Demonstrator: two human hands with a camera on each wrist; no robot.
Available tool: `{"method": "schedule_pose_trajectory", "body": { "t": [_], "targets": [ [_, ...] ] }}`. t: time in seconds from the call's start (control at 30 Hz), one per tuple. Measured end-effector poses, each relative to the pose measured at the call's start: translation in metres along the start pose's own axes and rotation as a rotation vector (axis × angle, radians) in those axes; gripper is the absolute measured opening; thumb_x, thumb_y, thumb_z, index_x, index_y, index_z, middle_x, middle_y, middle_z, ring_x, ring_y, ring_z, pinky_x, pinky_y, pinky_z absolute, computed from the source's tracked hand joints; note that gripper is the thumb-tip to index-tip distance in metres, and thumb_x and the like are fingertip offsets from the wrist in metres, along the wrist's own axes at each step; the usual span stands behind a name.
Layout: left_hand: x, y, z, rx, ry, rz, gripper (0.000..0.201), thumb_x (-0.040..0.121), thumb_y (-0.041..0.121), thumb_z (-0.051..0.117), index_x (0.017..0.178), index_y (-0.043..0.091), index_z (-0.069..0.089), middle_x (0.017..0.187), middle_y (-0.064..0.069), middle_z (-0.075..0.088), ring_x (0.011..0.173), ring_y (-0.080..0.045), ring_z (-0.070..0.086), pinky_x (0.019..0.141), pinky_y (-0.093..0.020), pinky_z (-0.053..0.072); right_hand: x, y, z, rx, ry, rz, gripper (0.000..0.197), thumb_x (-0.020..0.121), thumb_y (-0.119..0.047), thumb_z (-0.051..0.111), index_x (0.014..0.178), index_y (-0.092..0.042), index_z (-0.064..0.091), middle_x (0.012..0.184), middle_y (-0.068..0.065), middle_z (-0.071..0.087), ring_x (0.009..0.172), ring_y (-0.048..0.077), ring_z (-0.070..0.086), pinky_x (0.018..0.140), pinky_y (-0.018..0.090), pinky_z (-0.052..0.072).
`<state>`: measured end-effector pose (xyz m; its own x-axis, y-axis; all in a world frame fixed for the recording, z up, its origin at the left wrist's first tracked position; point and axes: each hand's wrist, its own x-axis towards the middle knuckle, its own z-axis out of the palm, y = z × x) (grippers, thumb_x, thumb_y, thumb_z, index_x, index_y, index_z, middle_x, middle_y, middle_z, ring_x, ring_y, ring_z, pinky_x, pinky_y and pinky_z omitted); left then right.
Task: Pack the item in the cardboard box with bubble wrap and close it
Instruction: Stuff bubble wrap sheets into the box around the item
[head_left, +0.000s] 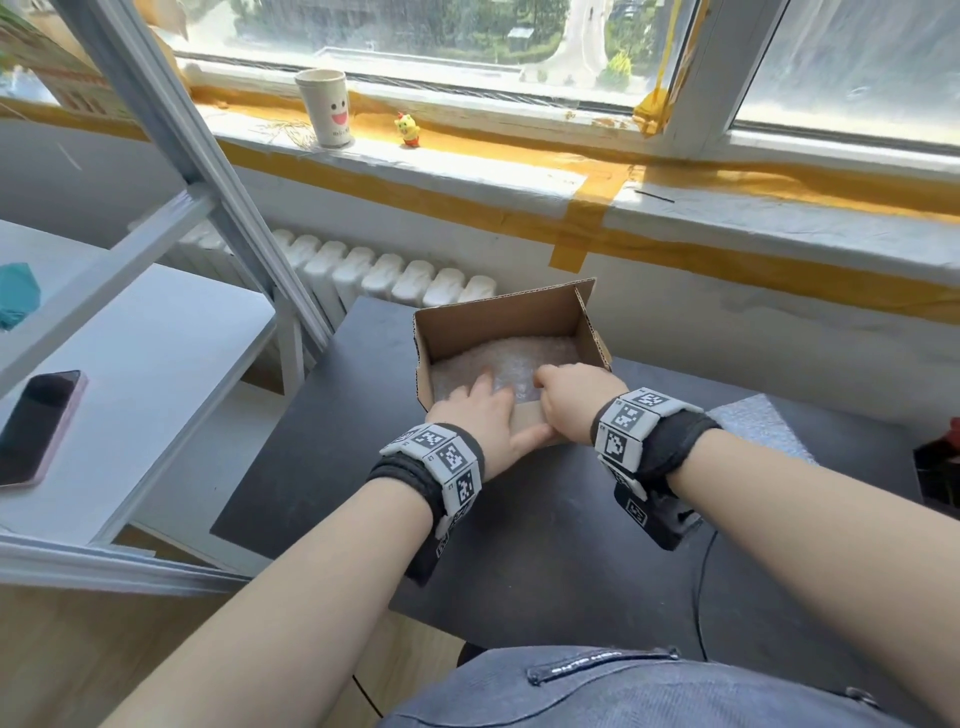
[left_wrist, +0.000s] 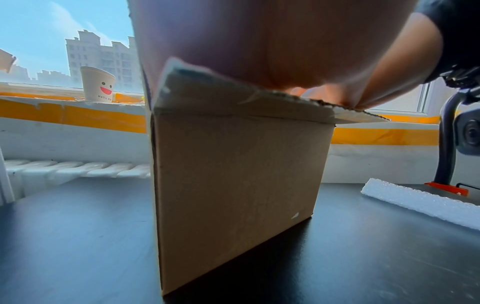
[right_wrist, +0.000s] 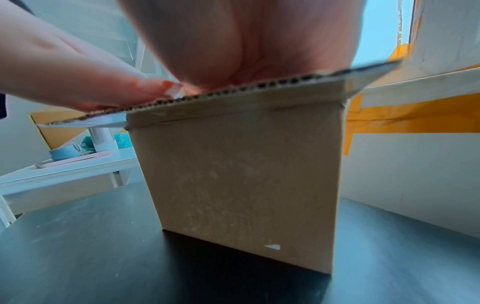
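Note:
An open cardboard box stands on the black table, lined with bubble wrap. My left hand reaches over the near flap, its straight fingers pressing on the wrap and its thumb lying along the flap. My right hand is beside it, fingers curled down into the wrap. Both wrist views show the box front from low down, with a palm resting on the folded-out flap edge. The item itself is hidden under the wrap and hands.
A spare sheet of bubble wrap lies on the table to the right. A phone rests on the white shelf at left. A paper cup and a small toy stand on the windowsill. A radiator sits behind the table.

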<state>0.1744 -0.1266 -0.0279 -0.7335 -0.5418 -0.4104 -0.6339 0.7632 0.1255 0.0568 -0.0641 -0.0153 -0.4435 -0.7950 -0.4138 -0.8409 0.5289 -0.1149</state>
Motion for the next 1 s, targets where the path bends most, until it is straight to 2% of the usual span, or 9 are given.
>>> {"method": "schedule_pose_trajectory", "body": {
  "t": [0.1,0.17,0.33,0.4,0.47,0.6,0.73,1.0],
  "targets": [
    [-0.002,0.000,-0.001,-0.032,0.008,-0.006,0.083,0.083,0.074,0.032,0.148,0.023,0.028,0.160,-0.009,0.014,0.141,-0.034,0.029,0.115,-0.042,0.027,-0.001,0.004,-0.002,0.065,-0.002,-0.023,0.039,0.091,-0.016,0.046,0.130,-0.013,0.050,0.132,0.013,0.054,0.121,0.032,0.053,0.101,0.039,0.045],
    [-0.004,0.001,-0.005,-0.055,0.017,-0.018,0.082,0.083,0.074,0.032,0.147,0.023,0.031,0.159,-0.009,0.016,0.141,-0.034,0.028,0.115,-0.042,0.027,-0.003,0.008,-0.001,0.128,0.058,-0.050,0.037,0.092,-0.015,0.045,0.129,-0.012,0.053,0.135,0.012,0.051,0.124,0.030,0.051,0.104,0.037,0.042],
    [-0.008,0.003,-0.017,-0.037,0.099,-0.032,0.068,0.089,0.066,0.030,0.138,0.020,0.044,0.145,-0.009,0.037,0.131,-0.033,0.041,0.105,-0.042,0.037,-0.016,0.014,-0.004,0.247,0.197,-0.124,0.037,0.095,-0.012,0.040,0.129,-0.010,0.055,0.137,0.009,0.052,0.129,0.024,0.047,0.109,0.032,0.037],
    [-0.009,0.005,-0.021,-0.033,0.136,-0.030,0.062,0.093,0.061,0.027,0.134,0.020,0.047,0.141,-0.007,0.042,0.127,-0.032,0.045,0.101,-0.042,0.040,-0.022,0.016,-0.006,0.307,0.283,-0.154,0.035,0.095,-0.010,0.040,0.125,-0.009,0.059,0.132,0.008,0.058,0.124,0.023,0.052,0.105,0.030,0.039],
    [-0.010,0.009,-0.025,-0.054,0.160,-0.019,0.057,0.096,0.056,0.025,0.133,0.020,0.048,0.142,-0.006,0.043,0.128,-0.030,0.045,0.102,-0.043,0.040,-0.031,0.020,-0.008,0.365,0.384,-0.197,0.032,0.094,-0.007,0.043,0.118,-0.007,0.065,0.123,0.010,0.065,0.117,0.025,0.058,0.101,0.030,0.042],
    [-0.012,0.020,-0.034,-0.112,0.250,0.049,0.049,0.099,0.048,0.029,0.132,0.019,0.050,0.140,-0.004,0.046,0.128,-0.028,0.046,0.105,-0.042,0.039,-0.047,0.030,-0.011,0.442,0.574,-0.263,0.026,0.086,-0.002,0.050,0.100,-0.004,0.072,0.101,0.013,0.073,0.097,0.030,0.066,0.089,0.035,0.051],
    [-0.010,0.036,-0.044,-0.138,0.338,0.125,0.043,0.098,0.042,0.036,0.130,0.017,0.052,0.138,-0.003,0.050,0.128,-0.027,0.046,0.105,-0.039,0.039,-0.057,0.051,-0.018,0.468,0.667,-0.197,0.025,0.085,-0.005,0.050,0.096,-0.005,0.072,0.096,0.011,0.072,0.094,0.029,0.066,0.085,0.037,0.053],
    [-0.003,0.089,-0.054,-0.124,0.358,0.335,0.046,0.097,0.040,0.041,0.135,0.016,0.048,0.140,-0.003,0.049,0.132,-0.024,0.041,0.108,-0.036,0.036,-0.083,0.104,-0.019,0.514,0.700,0.023,0.026,0.087,-0.003,0.049,0.100,-0.008,0.071,0.102,0.007,0.072,0.099,0.025,0.064,0.091,0.035,0.050]
  ]
}}
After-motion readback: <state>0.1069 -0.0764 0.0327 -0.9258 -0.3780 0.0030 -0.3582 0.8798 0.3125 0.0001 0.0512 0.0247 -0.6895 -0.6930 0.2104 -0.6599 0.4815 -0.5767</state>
